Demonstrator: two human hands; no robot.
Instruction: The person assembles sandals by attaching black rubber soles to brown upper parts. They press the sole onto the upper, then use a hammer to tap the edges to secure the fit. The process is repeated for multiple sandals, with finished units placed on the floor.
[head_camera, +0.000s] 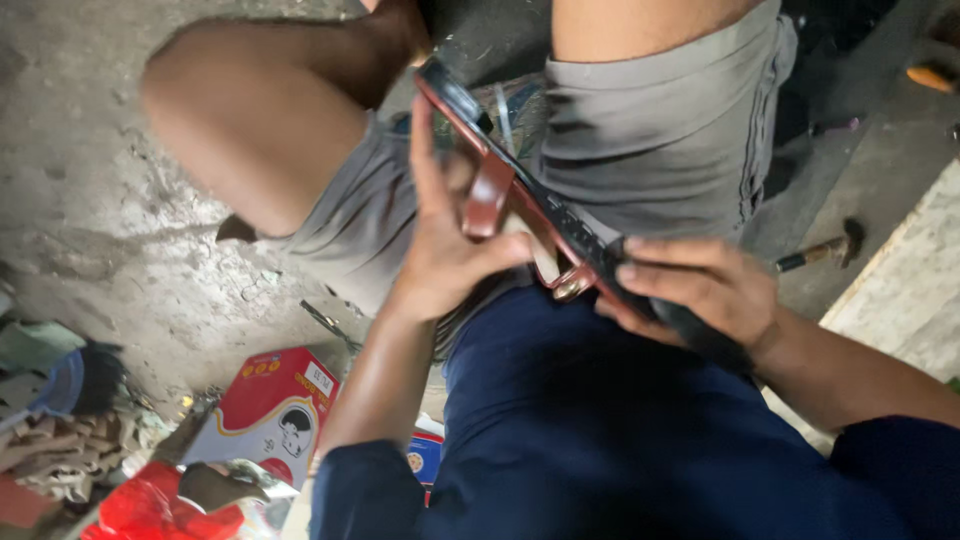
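A sandal (455, 100) with a black sole and a reddish-brown leather strap (490, 195) lies tilted across my lap, on grey shorts (660, 130). My left hand (445, 250) grips the strap near its middle, with the fingers curled around it. My right hand (700, 285) holds the nearer end of the sole, thumb on top. Between the two hands a metal buckle (572, 286) hangs below the sole. The dark blue sleeves (600, 430) of my shirt fill the lower part of the view.
A hammer (825, 250) lies on the concrete floor at right, beside a pale wooden board (910, 290). A red cardboard box (270, 400), a red plastic bag (150, 510) and a pile of cloth scraps (60, 400) sit at lower left. An orange-handled tool (935, 75) is at top right.
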